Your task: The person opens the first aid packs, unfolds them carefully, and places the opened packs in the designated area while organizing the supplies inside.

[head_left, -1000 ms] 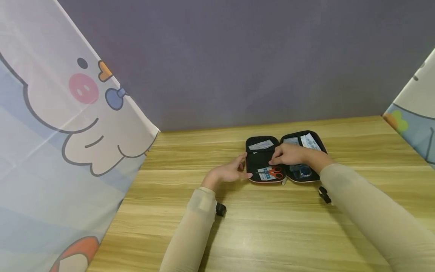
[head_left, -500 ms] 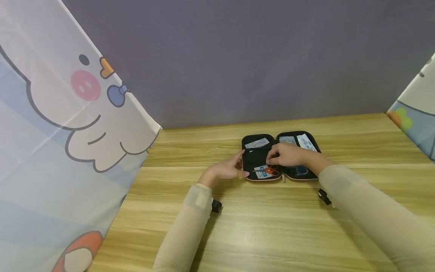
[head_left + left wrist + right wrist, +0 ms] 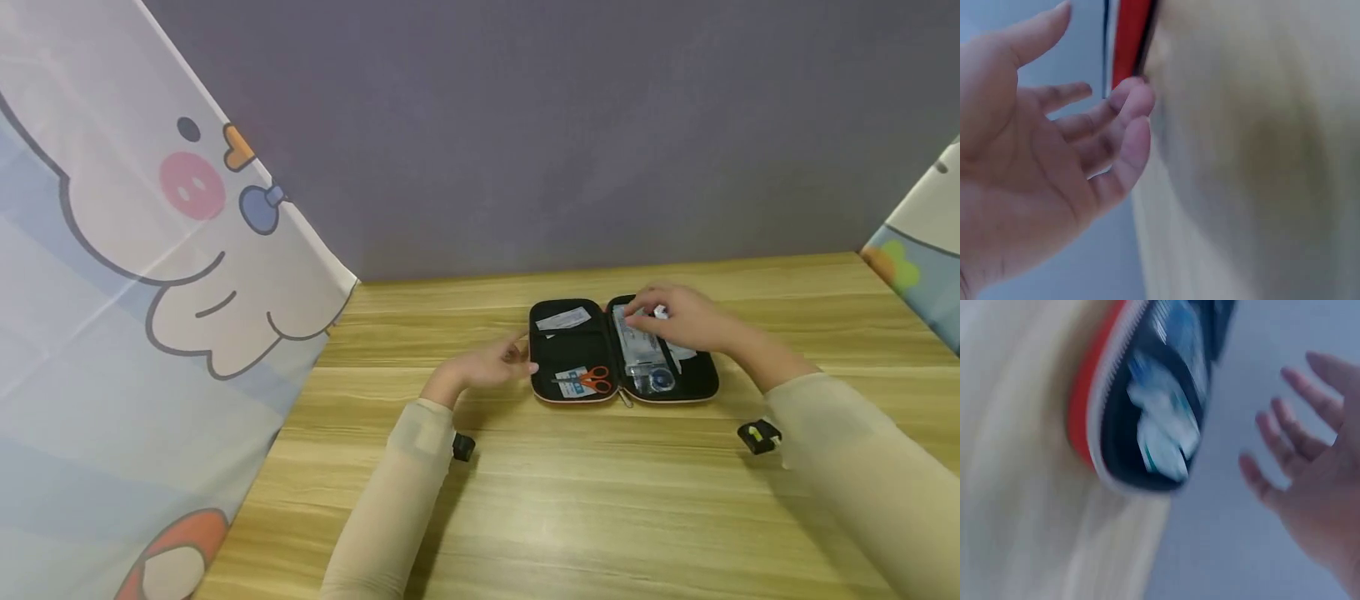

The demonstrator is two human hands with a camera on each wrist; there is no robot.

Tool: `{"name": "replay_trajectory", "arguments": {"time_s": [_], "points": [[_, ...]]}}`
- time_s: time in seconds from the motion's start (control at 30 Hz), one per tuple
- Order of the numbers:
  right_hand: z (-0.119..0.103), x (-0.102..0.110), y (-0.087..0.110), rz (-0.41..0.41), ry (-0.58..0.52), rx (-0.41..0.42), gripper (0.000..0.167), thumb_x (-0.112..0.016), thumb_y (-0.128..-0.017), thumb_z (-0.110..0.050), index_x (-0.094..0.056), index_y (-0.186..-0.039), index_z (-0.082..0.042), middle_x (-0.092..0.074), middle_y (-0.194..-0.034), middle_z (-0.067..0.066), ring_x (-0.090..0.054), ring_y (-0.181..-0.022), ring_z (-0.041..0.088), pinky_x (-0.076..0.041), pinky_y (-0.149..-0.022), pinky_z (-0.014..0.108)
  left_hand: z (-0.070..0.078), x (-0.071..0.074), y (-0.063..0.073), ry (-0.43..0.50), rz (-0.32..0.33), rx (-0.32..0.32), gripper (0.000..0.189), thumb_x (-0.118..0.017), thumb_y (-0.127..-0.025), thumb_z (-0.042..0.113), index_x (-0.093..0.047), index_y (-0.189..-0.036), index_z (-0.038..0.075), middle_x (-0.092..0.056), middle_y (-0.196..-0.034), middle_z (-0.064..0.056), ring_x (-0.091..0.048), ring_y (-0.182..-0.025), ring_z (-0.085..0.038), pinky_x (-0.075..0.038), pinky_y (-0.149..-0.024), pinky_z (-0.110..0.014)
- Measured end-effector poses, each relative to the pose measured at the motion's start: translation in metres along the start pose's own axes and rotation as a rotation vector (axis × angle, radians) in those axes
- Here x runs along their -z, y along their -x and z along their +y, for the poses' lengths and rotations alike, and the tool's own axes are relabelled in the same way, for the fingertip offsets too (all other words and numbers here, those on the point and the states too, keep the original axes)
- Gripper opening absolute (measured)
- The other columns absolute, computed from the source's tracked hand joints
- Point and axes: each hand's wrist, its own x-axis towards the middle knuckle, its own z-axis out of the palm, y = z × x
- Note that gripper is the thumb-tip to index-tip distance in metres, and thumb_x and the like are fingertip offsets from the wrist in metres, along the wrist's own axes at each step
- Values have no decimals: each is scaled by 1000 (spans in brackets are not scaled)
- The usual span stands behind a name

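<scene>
An unzipped black-lined zip case [image 3: 566, 350] with a red shell lies spread flat. Orange-handled scissors [image 3: 597, 380] and a blue-and-white packet [image 3: 573, 386] sit in its left half, below a pocket with a white packet [image 3: 564, 319]. The right half carries clear packets [image 3: 637, 343] and a blue round item [image 3: 662, 380]. My left hand [image 3: 487, 365] is at the case's left edge, thumb near the rim, fingers loosely bent. Above the right half, partly hiding its contents, is my right hand [image 3: 690, 317]; the right wrist view shows its fingers spread and holding nothing.
The case rests on a wood-grain table [image 3: 570, 492], toward the back. Behind stands a plain grey panel [image 3: 525, 142]. Cartoon-printed cloths hang at the left [image 3: 247, 308] and right [image 3: 911, 267]. A black wrist device [image 3: 759, 436] shows beside the right sleeve.
My right hand has risen from beside the scissors and swung right over the case's right half, uncovering the middle and the clear packets. My left hand has drawn slightly left.
</scene>
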Motion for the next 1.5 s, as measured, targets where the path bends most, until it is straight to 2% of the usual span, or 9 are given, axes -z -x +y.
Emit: {"name": "replay_trajectory", "arguments": {"time_s": [0.1, 0.2, 0.27, 0.37, 0.53, 0.8, 1.03, 1.27, 1.5], "points": [[14, 18, 10, 63, 91, -98, 45, -58, -111, -34, -66, -140, 0, -51, -149, 31, -53, -130, 53, -44, -104, 70, 2, 15, 0, -78, 130, 1, 77, -52, -111, 48, -20, -171, 13, -54, -152, -22, -55, -140, -38, -45, -118, -55], [29, 29, 21, 72, 159, -231, 65, -42, -114, -47, -44, -158, 1, -23, -166, 38, -26, -148, 65, -21, -114, 85, 6, 28, -2, -192, 278, 19, 74, -43, -112, 55, -21, -172, 17, -38, -167, -22, -36, -157, -43, -33, -126, -61], [38, 32, 27, 60, 182, -298, 75, -29, -114, -55, -27, -167, -2, -4, -172, 37, -9, -153, 67, -6, -112, 91, 9, 34, -6, -288, 360, 39, 74, -37, -112, 60, -18, -173, 22, -24, -176, -18, -18, -164, -43, -21, -130, -67], [50, 32, 34, 30, 186, -370, 80, -15, -112, -63, -2, -172, -12, 23, -172, 28, 14, -155, 65, 13, -104, 94, 11, 39, -13, -425, 435, 91, 76, -27, -109, 70, -12, -173, 31, -10, -181, -9, -5, -167, -40, -9, -128, -74], [65, 27, 38, -28, 210, -410, 80, -5, -108, -68, 18, -169, -20, 40, -165, 17, 30, -151, 61, 23, -100, 92, 3, 33, -32, -530, 423, 170, 79, -18, -104, 80, -2, -171, 41, 3, -181, -1, 14, -166, -36, 3, -124, -80], [76, 13, 38, -69, 215, -404, 80, -7, -109, -68, 12, -170, -21, 34, -168, 18, 24, -151, 64, 22, -100, 92, -17, 19, -45, -535, 406, 248, 82, -18, -102, 82, 2, -171, 41, 4, -181, 2, 10, -166, -40, 1, -121, -84], [81, 10, 47, -84, 170, -418, 81, -11, -110, -67, 5, -171, -15, 29, -169, 24, 19, -151, 68, 17, -101, 94, -19, 18, -45, -526, 399, 247, 84, -17, -101, 85, 4, -170, 42, -2, -181, 2, 7, -167, -36, -3, -122, -83], [87, 11, 53, -96, 178, -424, 81, -11, -110, -66, 3, -172, -15, 29, -169, 25, 20, -151, 68, 17, -97, 96, -11, 18, -48, -516, 376, 223, 84, -20, -102, 83, 3, -171, 40, -2, -181, 1, 5, -168, -36, -3, -121, -84], [86, 11, 52, -99, 186, -417, 82, -11, -110, -67, 5, -171, -16, 30, -168, 25, 21, -150, 68, 18, -97, 96, -11, 19, -48, -538, 365, 248, 86, -14, -99, 86, 5, -170, 42, -2, -181, 3, 4, -168, -35, -7, -122, -83]]}}
